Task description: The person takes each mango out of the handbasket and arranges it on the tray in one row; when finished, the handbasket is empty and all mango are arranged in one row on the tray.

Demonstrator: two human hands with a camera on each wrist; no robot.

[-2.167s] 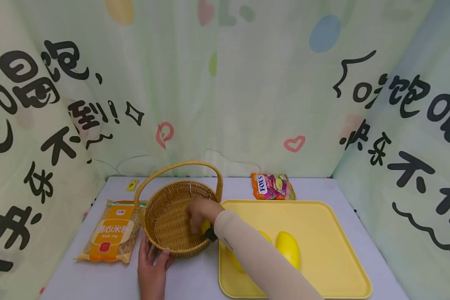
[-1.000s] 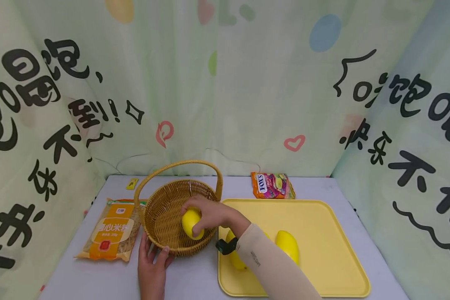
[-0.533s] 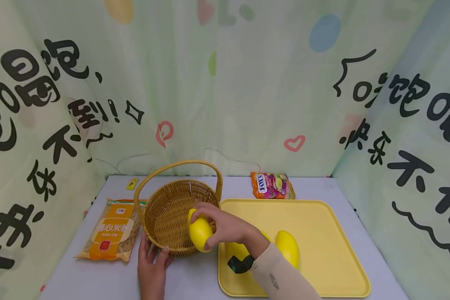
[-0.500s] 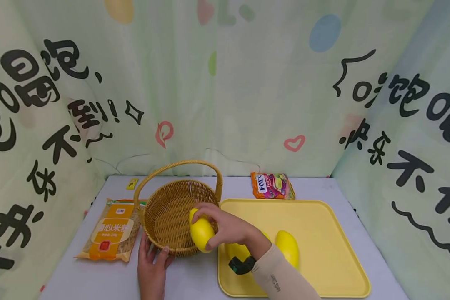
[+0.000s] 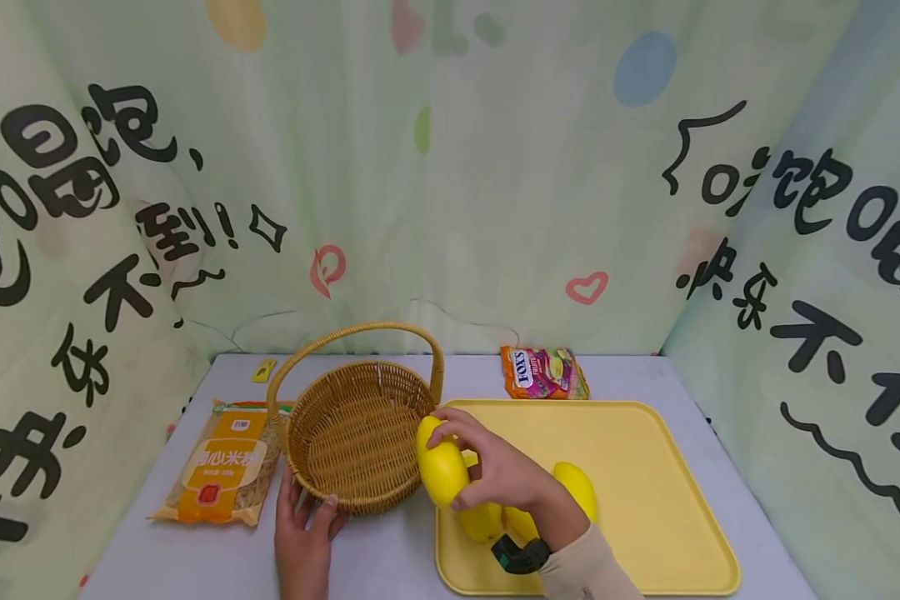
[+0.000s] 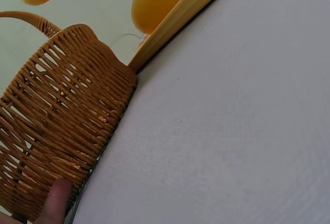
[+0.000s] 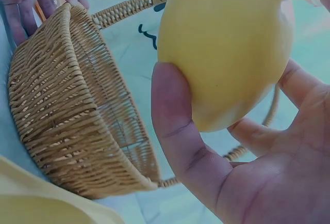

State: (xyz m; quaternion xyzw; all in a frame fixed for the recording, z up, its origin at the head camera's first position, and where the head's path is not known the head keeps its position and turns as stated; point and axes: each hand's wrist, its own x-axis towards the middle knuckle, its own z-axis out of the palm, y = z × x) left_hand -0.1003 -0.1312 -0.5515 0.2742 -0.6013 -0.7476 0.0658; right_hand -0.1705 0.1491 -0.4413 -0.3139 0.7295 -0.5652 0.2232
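Note:
My right hand (image 5: pixel 506 471) holds a yellow mango (image 5: pixel 442 473) between thumb and fingers, just right of the wicker basket (image 5: pixel 345 450) and above the left edge of the yellow tray (image 5: pixel 660 483). The right wrist view shows the held mango (image 7: pixel 224 53) up close, thumb curled against its side. Nothing lies inside the basket. Along the basket's front left wall, my left hand (image 5: pixel 304 529) rests with extended fingers and thumb spread; its thumb (image 6: pixel 58 198) touches the weave in the left wrist view. More mangoes (image 5: pixel 483 521) lie on the tray, partly hidden by my right hand and wrist.
An orange-labelled food bag (image 5: pixel 221 467) lies left of the basket. Behind it is a small yellow packet (image 5: pixel 264 371). A candy bag (image 5: pixel 543 372) lies behind the tray. The basket's arched handle (image 5: pixel 360 329) stands up. Printed curtains (image 5: pixel 495 208) enclose the table.
My right hand has lifted the mango out of the basket and carried it right, over the rim to the tray's edge. My left hand has stayed at the basket.

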